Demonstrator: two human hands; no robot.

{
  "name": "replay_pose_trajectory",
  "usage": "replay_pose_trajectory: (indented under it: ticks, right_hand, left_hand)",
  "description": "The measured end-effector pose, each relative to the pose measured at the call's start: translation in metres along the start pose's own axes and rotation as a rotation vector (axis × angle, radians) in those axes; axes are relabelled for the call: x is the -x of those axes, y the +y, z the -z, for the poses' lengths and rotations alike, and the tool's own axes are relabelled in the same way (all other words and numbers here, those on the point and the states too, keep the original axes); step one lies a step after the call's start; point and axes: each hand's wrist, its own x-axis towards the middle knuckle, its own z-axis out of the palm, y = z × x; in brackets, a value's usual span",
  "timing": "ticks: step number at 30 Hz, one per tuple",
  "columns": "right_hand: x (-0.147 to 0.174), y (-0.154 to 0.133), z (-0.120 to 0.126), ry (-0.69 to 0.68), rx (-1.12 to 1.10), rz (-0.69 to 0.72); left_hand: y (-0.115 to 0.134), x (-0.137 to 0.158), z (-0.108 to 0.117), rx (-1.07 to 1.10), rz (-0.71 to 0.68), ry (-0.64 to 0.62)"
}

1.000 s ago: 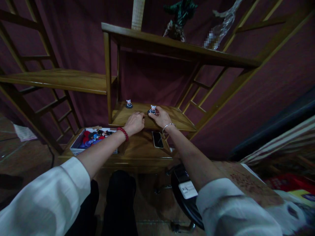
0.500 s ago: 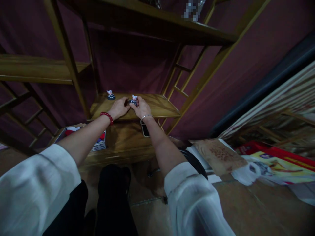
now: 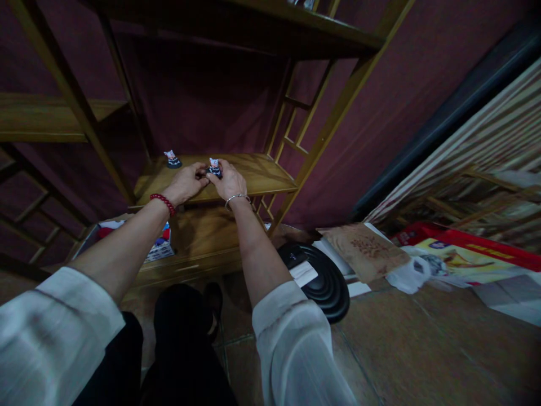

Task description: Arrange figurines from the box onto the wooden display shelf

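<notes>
The right hand [image 3: 231, 183] pinches a small figurine [image 3: 214, 167] at the shelf [image 3: 266, 172]. The left hand [image 3: 185, 186] bends its fingers beside it, whether gripping I cannot tell. A second figurine [image 3: 173, 160] stands farther left.

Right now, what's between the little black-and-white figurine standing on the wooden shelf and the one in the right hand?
In the head view, the left hand has fingers between them, beside the held figurine; brown wooden shelf shows by the standing figurine.

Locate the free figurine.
Head view, left of centre: the free figurine stands on the shelf, just beyond the left hand and left of the held figurine.
</notes>
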Motion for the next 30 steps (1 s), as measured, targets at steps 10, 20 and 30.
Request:
replay_pose_trajectory:
  ticks: [10, 20, 30]
  right_hand:
    - [0.0010, 0.0001, -0.0002, 0.019, 0.014, -0.015]
    - [-0.0016, 0.0028, -0.0042, 0.056, -0.045, 0.021]
    - [-0.0027, 0.0010, -0.0031, 0.059, -0.053, 0.031]
  left_hand:
    - [-0.0007, -0.0026, 0.0002, 0.099, -0.017, -0.050]
    - [0.0038, 0.0004, 0.0009, 0.085, -0.022, -0.040]
    - [-0.0049, -0.0039, 0.0001, 0.033, -0.052, 0.001]
